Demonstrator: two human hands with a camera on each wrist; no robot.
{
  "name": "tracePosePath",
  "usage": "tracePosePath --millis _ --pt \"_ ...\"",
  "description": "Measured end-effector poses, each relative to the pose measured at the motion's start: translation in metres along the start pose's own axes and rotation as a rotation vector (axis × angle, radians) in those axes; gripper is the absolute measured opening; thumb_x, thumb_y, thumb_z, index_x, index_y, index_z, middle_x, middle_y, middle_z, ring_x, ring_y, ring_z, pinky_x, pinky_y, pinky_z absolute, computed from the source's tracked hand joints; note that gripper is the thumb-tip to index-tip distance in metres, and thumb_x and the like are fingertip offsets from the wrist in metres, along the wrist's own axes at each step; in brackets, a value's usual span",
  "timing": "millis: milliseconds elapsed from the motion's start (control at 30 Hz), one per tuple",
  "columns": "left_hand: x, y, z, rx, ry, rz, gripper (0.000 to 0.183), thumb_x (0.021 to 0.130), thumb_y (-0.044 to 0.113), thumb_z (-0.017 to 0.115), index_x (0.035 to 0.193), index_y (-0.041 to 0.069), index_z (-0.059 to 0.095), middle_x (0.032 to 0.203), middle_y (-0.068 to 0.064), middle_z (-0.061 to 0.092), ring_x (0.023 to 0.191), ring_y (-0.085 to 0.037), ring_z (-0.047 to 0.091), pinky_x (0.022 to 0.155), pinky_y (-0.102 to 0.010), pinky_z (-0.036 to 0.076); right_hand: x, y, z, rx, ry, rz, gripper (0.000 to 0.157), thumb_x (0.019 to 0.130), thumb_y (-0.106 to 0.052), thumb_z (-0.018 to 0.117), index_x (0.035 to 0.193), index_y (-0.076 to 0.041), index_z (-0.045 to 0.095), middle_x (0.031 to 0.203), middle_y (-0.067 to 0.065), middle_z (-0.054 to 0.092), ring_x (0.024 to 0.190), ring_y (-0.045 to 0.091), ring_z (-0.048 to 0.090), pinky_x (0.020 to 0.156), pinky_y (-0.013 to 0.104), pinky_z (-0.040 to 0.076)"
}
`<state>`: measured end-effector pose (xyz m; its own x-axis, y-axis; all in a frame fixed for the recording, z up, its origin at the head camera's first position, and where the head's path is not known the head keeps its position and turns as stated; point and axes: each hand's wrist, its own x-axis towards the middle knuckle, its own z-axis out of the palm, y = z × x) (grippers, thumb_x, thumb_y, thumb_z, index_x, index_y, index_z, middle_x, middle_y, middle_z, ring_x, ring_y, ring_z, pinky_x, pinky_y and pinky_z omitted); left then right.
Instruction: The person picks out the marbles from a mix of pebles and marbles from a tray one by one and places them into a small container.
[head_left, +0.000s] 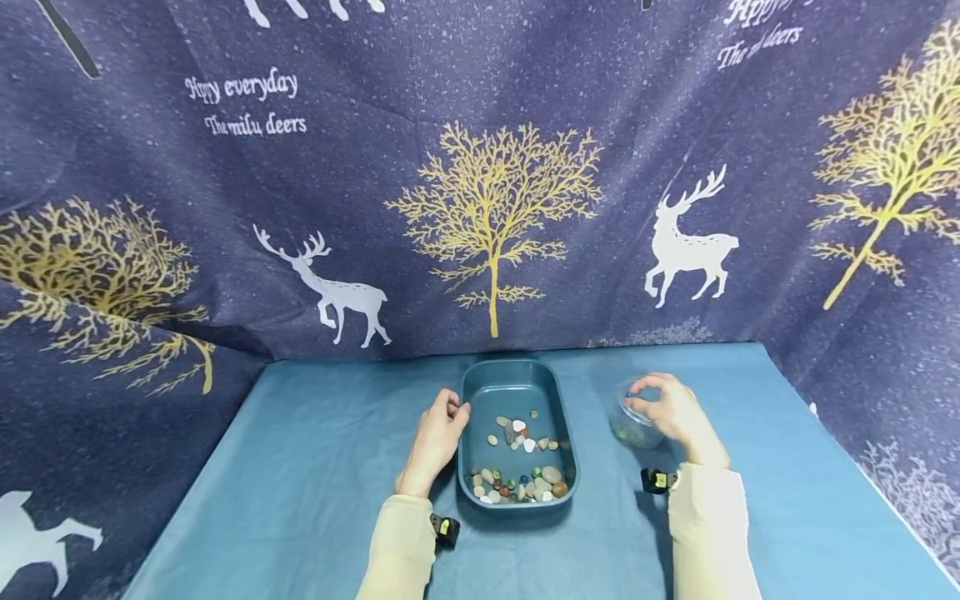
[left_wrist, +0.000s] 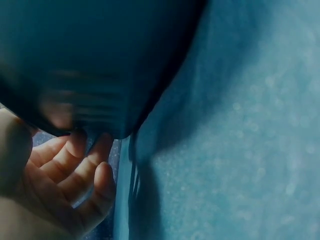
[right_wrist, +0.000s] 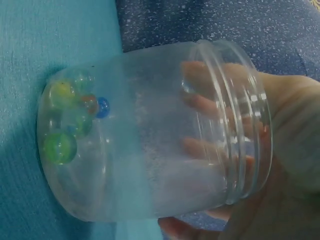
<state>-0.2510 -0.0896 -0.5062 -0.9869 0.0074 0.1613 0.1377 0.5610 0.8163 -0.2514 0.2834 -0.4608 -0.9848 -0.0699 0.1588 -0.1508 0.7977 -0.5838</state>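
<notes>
Cream sleeves (head_left: pixel 397 546) nearest, lower centre and lower right. Left hand (head_left: pixel 437 437) pinches tray (head_left: pixel 517 398) rim, mid-frame; right hand (head_left: pixel 675 417), right of centre, pinches small glassy marble (head_left: pixel 628 394) within clear jar (head_left: pixel 628 433). Judgement: marble light, hard, slippery; hold across its middle. Teal cloth (head_left: pixel 315 467) below; deer-print curtain (head_left: pixel 525 67) behind, upper frame.

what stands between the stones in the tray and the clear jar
The tray's right wall stands between the stones and the clear jar; past it, only blue cloth shows. The right hand is at the jar's mouth.
</notes>
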Motion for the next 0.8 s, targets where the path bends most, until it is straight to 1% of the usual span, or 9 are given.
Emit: tracePosePath --millis 100,233,300,400,500,600,700,800 --pt "0.0 -0.001 0.0 0.006 0.005 0.002 0.013 0.1 0.024 0.057 0.098 0.012 0.051 0.081 0.001 0.055 0.066 -0.015 0.05 0.063 -0.033 0.042 0.001 0.0 0.0 -0.006 -0.017 0.039 0.019 0.087 -0.025 0.072 0.098 -0.009 0.07 0.132 0.028 0.051 0.122 0.051 0.044 0.094 0.061 0.037" --pt "-0.001 -0.001 0.0 0.008 0.003 -0.008 0.013 0.1 0.024 0.057 0.098 0.013 0.051 0.081 0.001 0.055 0.066 -0.015 0.051 0.064 -0.033 0.042 0.003 0.001 -0.003 -0.019 -0.066 0.125 0.021 0.087 -0.027 0.071 0.099 -0.01 0.071 0.126 0.028 0.057 0.111 0.05 0.051 0.086 0.058 0.042" --pt "-0.001 -0.001 0.0 0.008 0.003 -0.009 0.013 0.1 0.025 0.057 0.098 0.013 0.051 0.081 0.001 0.055 0.066 -0.015 0.051 0.064 -0.033 0.042 0.003 0.002 -0.006 -0.028 -0.092 0.169 0.023 0.087 -0.029 0.071 0.1 -0.01 0.071 0.123 0.029 0.058 0.108 0.05 0.052 0.083 0.057 0.043" --pt "-0.001 0.001 0.001 0.006 0.003 0.003 0.013 0.1 0.025 0.057 0.098 0.013 0.051 0.081 0.001 0.055 0.066 -0.015 0.051 0.063 -0.033 0.042 0.004 0.002 -0.01 -0.051 -0.121 0.225 0.026 0.087 -0.031 0.07 0.1 -0.009 0.071 0.123 0.029 0.057 0.108 0.05 0.051 0.082 0.058 0.043" --pt "0.0 0.002 0.001 0.005 0.002 0.013 0.013 0.1 0.025 0.057 0.098 0.013 0.051 0.081 0.001 0.055 0.066 -0.015 0.051 0.064 -0.033 0.042 0.004 0.002 -0.012 -0.056 -0.156 0.246 0.025 0.088 -0.028 0.07 0.101 -0.007 0.072 0.124 0.028 0.058 0.108 0.049 0.052 0.082 0.058 0.044" --pt "0.001 0.002 0.002 0.003 0.002 0.015 0.014 0.1 0.025 0.057 0.098 0.013 0.051 0.081 0.001 0.055 0.066 -0.015 0.051 0.064 -0.033 0.042 0.007 0.003 -0.013 -0.064 -0.189 0.242 0.023 0.088 -0.023 0.069 0.101 -0.005 0.072 0.119 0.026 0.061 0.106 0.048 0.055 0.082 0.056 0.045" --pt "0.001 0.0 0.002 0.002 0.003 0.021 0.013 0.1 0.025 0.057 0.098 0.013 0.052 0.081 0.001 0.055 0.066 -0.015 0.051 0.064 -0.032 0.042 0.009 0.003 -0.013 -0.072 -0.216 0.242 0.022 0.088 -0.021 0.068 0.102 -0.005 0.072 0.118 0.025 0.062 0.107 0.048 0.054 0.084 0.056 0.045" --pt "0.0 -0.001 0.002 0.005 0.01 0.018 0.013 0.1 0.024 0.058 0.098 0.012 0.052 0.081 0.001 0.055 0.066 -0.015 0.05 0.063 -0.032 0.042 0.011 0.003 -0.012 -0.072 -0.238 0.262 0.023 0.088 -0.022 0.068 0.106 -0.007 0.072 0.125 0.027 0.057 0.112 0.05 0.051 0.085 0.058 0.044"
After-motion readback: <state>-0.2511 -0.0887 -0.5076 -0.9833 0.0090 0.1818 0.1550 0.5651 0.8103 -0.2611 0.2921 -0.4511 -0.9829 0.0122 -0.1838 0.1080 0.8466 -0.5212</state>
